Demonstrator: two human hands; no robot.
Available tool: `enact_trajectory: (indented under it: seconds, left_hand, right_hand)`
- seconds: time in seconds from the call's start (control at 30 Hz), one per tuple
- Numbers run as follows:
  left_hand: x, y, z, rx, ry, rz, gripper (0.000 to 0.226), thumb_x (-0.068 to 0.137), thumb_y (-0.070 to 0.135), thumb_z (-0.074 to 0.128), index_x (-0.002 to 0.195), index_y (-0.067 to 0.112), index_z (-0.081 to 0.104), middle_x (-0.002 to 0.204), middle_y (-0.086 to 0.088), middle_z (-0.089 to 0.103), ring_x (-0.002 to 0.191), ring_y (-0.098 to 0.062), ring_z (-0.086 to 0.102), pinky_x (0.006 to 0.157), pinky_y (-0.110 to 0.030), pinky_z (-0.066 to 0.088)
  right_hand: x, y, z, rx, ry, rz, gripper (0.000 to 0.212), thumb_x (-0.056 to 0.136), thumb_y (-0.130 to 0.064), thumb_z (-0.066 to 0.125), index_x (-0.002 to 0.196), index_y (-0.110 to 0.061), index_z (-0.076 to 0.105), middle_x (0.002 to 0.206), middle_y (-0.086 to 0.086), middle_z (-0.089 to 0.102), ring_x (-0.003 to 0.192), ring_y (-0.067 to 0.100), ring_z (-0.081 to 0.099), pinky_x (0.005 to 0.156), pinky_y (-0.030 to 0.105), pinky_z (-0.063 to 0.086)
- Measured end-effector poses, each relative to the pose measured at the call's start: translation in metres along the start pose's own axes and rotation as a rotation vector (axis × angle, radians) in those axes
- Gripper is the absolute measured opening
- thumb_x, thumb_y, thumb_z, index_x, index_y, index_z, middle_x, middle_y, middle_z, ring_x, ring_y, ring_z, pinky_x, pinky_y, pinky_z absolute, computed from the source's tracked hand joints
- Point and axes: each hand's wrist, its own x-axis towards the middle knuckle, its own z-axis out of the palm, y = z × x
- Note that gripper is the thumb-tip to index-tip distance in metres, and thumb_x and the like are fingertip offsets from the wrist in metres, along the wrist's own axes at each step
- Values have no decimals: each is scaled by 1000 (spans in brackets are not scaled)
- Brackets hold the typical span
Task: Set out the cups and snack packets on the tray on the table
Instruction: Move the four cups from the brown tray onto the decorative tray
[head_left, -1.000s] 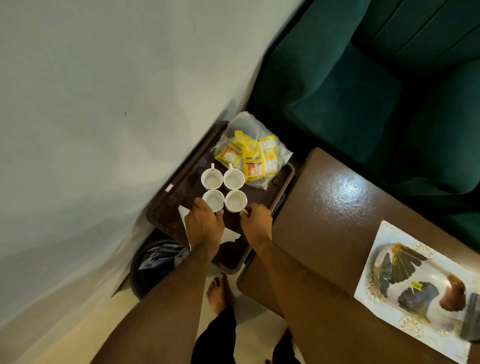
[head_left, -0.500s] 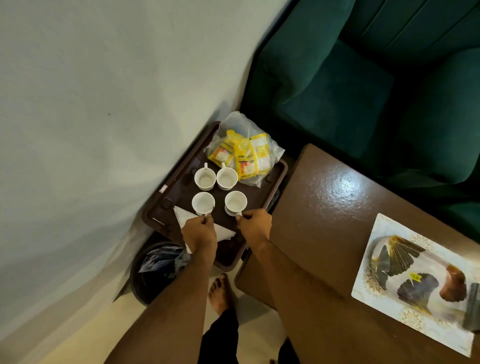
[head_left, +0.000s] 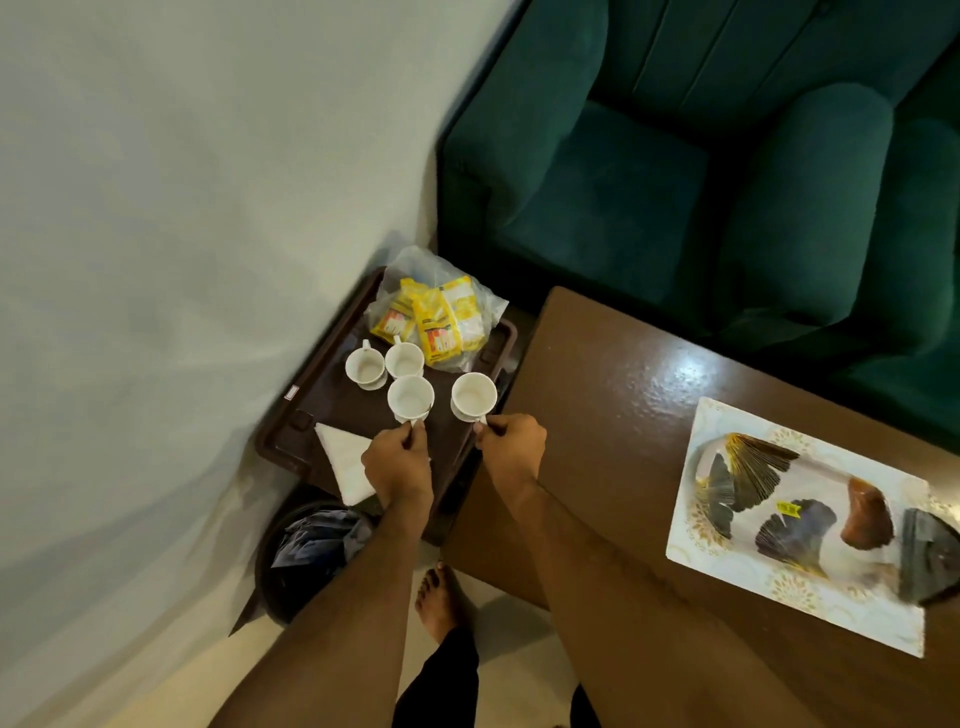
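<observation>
A dark brown tray sits low beside the wall, left of the brown table. On it stand two white cups, a clear bag of yellow snack packets and a white napkin. My left hand pinches the handle of a white cup lifted above the tray. My right hand grips the handle of another white cup, raised near the tray's right edge. Both held cups look empty.
A patterned white serving tray lies on the table at the right, with dark leaf designs and a brown object on it. A green sofa stands behind. A dark bin sits under the brown tray. My bare foot is on the floor.
Both hands took the near cups by their handles and lifted them off the tray. The right cup has moved right, toward the table.
</observation>
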Motion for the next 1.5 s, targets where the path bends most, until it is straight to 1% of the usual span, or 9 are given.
enact_trajectory:
  seconds: [0.27, 0.47, 0.67, 0.8, 0.9, 1.03, 1.2, 1.37, 1.5]
  left_hand:
    - [-89, 49, 53, -10, -82, 160, 31, 100, 15, 67, 79, -5, 76, 72, -23, 71, 61, -26, 52, 61, -33, 29]
    - [-181, 81, 131, -28, -227, 204, 25, 99, 16, 70, 88, -4, 79, 73, -19, 71, 61, -22, 55, 51, -28, 32]
    - [-279, 106, 209, 0, -365, 300, 26, 99, 17, 70, 87, -3, 80, 73, -15, 69, 57, -12, 47, 47, -15, 22]
    - [-331, 111, 260, 30, -423, 353, 25, 98, 18, 71, 90, -3, 81, 76, -17, 73, 60, -15, 50, 51, -22, 25]
    - [-357, 110, 295, 43, -424, 396, 24, 97, 18, 73, 84, -1, 81, 76, -21, 75, 63, -19, 54, 59, -28, 27]
    - [-375, 102, 334, 74, -437, 414, 32, 99, 22, 70, 75, 1, 75, 69, -19, 70, 61, -29, 55, 56, -32, 22]
    - [-380, 83, 368, 104, -429, 415, 25, 99, 21, 71, 88, 0, 82, 73, -19, 71, 63, -20, 51, 53, -29, 23]
    - [-377, 63, 386, 64, -408, 406, 27, 98, 18, 71, 81, -1, 79, 68, -15, 70, 61, -19, 53, 52, -24, 25]
    - [-376, 65, 394, 28, -397, 469, 26, 97, 17, 73, 76, 2, 77, 65, -12, 68, 58, -17, 51, 55, -25, 24]
  right_hand:
    - [-3, 67, -106, 68, 126, 71, 10, 86, -15, 79, 94, -11, 83, 79, 12, 79, 77, 31, 75, 81, 47, 62]
    - [-11, 145, -214, 122, 260, 158, 23, 91, -17, 78, 111, -7, 80, 107, 13, 81, 96, 30, 74, 95, 33, 53]
    - [-13, 242, -307, 101, 376, 256, 19, 89, -16, 79, 103, -3, 82, 97, 20, 81, 92, 37, 75, 86, 37, 56]
    - [-14, 303, -353, 156, 448, 322, 18, 88, -16, 80, 101, -3, 82, 93, 20, 81, 89, 37, 75, 90, 39, 57]
    - [-11, 341, -376, 170, 475, 354, 16, 88, -15, 80, 99, -4, 83, 89, 18, 81, 84, 35, 75, 85, 38, 58]
    - [2, 386, -390, 135, 486, 350, 15, 87, -14, 79, 80, -1, 81, 72, 19, 76, 72, 41, 70, 72, 42, 58]
    - [20, 420, -390, 148, 469, 350, 13, 88, -13, 79, 87, -1, 81, 78, 18, 78, 76, 38, 72, 79, 44, 60]
    - [33, 437, -375, 164, 452, 293, 12, 88, -12, 77, 84, -1, 79, 77, 18, 77, 77, 40, 71, 75, 45, 60]
    - [45, 438, -366, 167, 484, 186, 15, 86, -13, 75, 74, -4, 77, 66, 15, 71, 62, 30, 59, 60, 31, 41]
